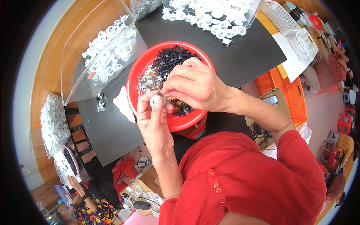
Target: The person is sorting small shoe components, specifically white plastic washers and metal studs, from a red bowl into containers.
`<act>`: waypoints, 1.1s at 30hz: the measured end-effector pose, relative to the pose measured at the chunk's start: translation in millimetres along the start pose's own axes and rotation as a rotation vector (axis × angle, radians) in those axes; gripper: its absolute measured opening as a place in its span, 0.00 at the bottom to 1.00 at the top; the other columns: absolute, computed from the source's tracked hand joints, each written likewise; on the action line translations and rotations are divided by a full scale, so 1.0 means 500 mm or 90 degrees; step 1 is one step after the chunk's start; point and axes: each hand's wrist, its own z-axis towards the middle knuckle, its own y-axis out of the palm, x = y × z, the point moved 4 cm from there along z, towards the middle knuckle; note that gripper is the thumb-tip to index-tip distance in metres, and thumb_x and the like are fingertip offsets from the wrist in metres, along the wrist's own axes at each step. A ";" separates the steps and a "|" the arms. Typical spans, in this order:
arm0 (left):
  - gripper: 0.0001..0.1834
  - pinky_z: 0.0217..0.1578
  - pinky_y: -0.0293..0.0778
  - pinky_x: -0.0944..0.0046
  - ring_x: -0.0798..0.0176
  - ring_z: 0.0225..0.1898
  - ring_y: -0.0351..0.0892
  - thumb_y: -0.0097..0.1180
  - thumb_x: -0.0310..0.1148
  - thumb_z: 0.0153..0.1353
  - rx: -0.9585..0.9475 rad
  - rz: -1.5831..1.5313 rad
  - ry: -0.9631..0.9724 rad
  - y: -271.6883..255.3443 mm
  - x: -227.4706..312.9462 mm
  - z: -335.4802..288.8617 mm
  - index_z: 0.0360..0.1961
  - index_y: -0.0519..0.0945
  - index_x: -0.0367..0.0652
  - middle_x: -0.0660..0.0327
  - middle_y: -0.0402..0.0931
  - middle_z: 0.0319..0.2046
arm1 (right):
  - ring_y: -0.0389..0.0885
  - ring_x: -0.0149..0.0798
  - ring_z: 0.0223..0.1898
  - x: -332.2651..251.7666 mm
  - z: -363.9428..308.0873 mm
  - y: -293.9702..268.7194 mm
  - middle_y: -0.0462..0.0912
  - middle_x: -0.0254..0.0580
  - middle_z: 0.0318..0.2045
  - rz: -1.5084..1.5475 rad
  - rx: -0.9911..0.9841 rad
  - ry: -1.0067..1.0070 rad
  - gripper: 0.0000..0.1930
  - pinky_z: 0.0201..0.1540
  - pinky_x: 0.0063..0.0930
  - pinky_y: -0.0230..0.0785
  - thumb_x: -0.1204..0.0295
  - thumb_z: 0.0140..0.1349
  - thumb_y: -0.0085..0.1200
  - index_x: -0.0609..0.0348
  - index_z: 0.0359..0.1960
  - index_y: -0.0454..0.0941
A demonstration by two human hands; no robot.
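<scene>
Over the near left part of a red basin (132,77), my left hand (153,125) pinches a small white round plastic part (154,100) between thumb and fingers. My right hand (200,84) is closed, its fingertips meeting at that part's upper edge. They grip a small black piece (160,94) that touches the white part; its exact shape is too small to make out. Inside the basin lie a heap of small black plastic pieces (172,56) and a pile of shiny metal pieces (148,83), partly hidden behind my hands.
On the dark table (108,138) stands a clear bin (69,75) of white ring-shaped parts. Another heap of white parts (221,28) spills from a bin at the far side. White baskets (303,45) and an orange crate (296,99) are at right. Co-workers sit at lower left and far right.
</scene>
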 end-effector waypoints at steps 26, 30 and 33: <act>0.20 0.47 0.77 0.66 0.65 0.47 0.78 0.48 0.31 0.68 0.009 -0.049 -0.071 0.021 -0.008 -0.002 0.58 0.69 0.33 0.55 0.75 0.50 | 0.73 0.34 0.26 0.009 -0.018 -0.010 0.75 0.35 0.29 0.088 -0.024 0.162 0.06 0.36 0.30 0.62 0.74 0.56 0.58 0.58 0.34 0.74; 0.21 0.50 0.76 0.66 0.64 0.51 0.76 0.49 0.31 0.68 -0.002 -0.107 -0.106 0.013 -0.017 -0.004 0.59 0.69 0.32 0.54 0.74 0.51 | 0.74 0.36 0.28 -0.007 -0.026 -0.011 0.75 0.35 0.29 0.041 -0.026 0.137 0.07 0.36 0.30 0.63 0.74 0.55 0.59 0.59 0.34 0.74; 0.22 0.50 0.77 0.66 0.64 0.51 0.77 0.50 0.31 0.67 -0.018 -0.126 -0.114 0.004 -0.018 -0.006 0.59 0.68 0.33 0.54 0.74 0.51 | 0.75 0.37 0.30 -0.017 -0.027 -0.010 0.75 0.35 0.30 0.005 -0.024 0.110 0.07 0.37 0.30 0.63 0.75 0.55 0.58 0.58 0.34 0.75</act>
